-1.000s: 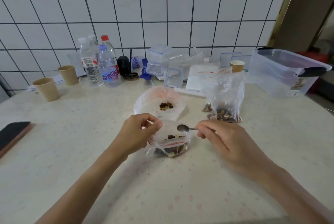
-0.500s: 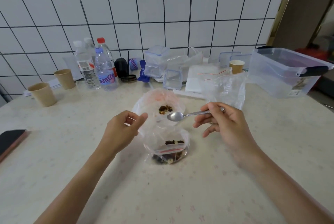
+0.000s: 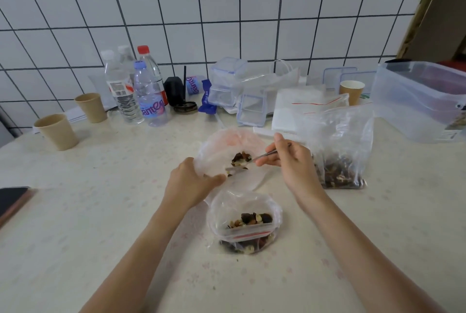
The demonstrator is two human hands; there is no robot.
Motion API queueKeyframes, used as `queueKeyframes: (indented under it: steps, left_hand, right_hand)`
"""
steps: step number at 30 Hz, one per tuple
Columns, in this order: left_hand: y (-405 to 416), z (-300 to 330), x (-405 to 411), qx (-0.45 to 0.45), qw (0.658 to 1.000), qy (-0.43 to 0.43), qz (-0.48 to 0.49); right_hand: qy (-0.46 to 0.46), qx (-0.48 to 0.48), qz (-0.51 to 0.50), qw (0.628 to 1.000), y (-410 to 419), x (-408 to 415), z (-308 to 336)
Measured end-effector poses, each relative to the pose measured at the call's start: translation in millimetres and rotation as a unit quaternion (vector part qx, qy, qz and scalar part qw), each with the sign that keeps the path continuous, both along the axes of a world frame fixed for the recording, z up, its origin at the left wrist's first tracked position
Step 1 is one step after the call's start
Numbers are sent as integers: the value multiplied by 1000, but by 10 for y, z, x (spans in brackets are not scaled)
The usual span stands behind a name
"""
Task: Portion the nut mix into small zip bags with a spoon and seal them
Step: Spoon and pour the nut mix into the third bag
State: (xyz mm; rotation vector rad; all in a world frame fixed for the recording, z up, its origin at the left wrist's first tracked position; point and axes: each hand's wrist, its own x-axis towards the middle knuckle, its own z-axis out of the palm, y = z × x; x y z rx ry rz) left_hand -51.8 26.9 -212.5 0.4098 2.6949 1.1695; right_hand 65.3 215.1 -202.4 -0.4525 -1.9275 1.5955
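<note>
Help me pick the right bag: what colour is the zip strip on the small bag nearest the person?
Red, on the small zip bag; the head view shows it clearly.

Home kitchen — tiled wall (image 3: 201,10), cluttered table (image 3: 100,211)

Even, soft daylight-ish light, bright overall, no hard shadows; faint ones sit under the paper cups (image 3: 57,131) and the forearms. Strong wide-angle bend: wall tile (image 3: 201,10) lines curve toward the edges. Centre fairly sharp, slight motion blur on the spoon (image 3: 254,161). Mild glare on the clear plastic bags (image 3: 340,136).
</note>
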Motion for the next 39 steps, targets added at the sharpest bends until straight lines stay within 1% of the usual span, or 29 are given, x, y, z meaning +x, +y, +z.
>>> queueKeyframes:
  steps: [3, 7, 10, 13, 18, 22, 26, 28, 31, 36, 39]
  left_hand:
    - [7, 19, 41, 13, 1000, 2, -2]
    - [-1, 70, 93, 87, 996, -18, -11]
    - [7, 138, 122, 157, 985, -73, -4]
    - [0, 202, 150, 211, 971, -113, 2]
    - [-59, 222, 156, 284, 946, -157, -24]
    - [-69, 206, 168, 302, 938, -165, -36]
    - [-83, 224, 186, 326, 921, -197, -84]
    - [-88, 228, 186, 328, 917, -204, -96]
    - [-98, 222, 147, 332, 918, -210, -60]
    - [-115, 236, 107, 323, 926, -191, -32]
    - [-123, 231, 116, 294, 940, -173, -15]
  right_hand:
    - [-22, 37, 2, 999, -49, 32, -49]
    - [-49, 26, -11, 998, -71, 79, -64]
    - [-71, 25, -22, 997, -75, 103, -56]
    - [-54, 4, -16, 998, -128, 128, -40]
    - [12, -27, -41, 999, -132, 115, -63]
    - [23, -55, -13, 998, -141, 113, -89]
    - [8, -25, -5, 1000, -213, 64, -126]
    - [6, -27, -9, 1000, -222, 43, -127]
    - [8, -22, -30, 999, -206, 36, -134]
    - [-6, 26, -75, 997, -166, 17, -146]
    - [1, 8, -69, 998, -159, 41, -121]
